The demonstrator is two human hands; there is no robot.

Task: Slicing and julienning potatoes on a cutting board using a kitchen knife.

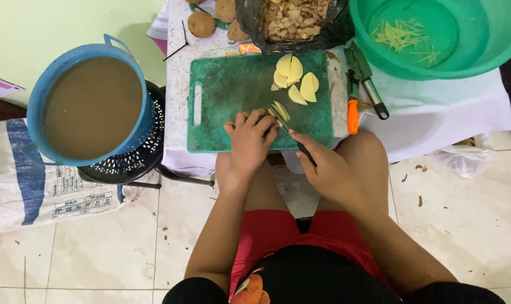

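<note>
A green cutting board (pixel 227 93) lies on a low white-covered table. My left hand (pixel 249 141) presses down on a potato piece (pixel 280 109) at the board's near edge, fingers curled. My right hand (pixel 323 166) grips a knife (pixel 289 130) by its dark handle, the blade angled against that piece. Several pale yellow potato slices (pixel 296 79) lie farther back on the board.
A blue bucket (pixel 92 104) of brown water sits on a black stool at left, over a white sack (pixel 36 191). A green basin (pixel 436 34) with thin potato strips stands at back right. A black bag of peelings (pixel 292 19), unpeeled potatoes (pixel 201 23) and an orange-handled peeler (pixel 352 110) lie nearby.
</note>
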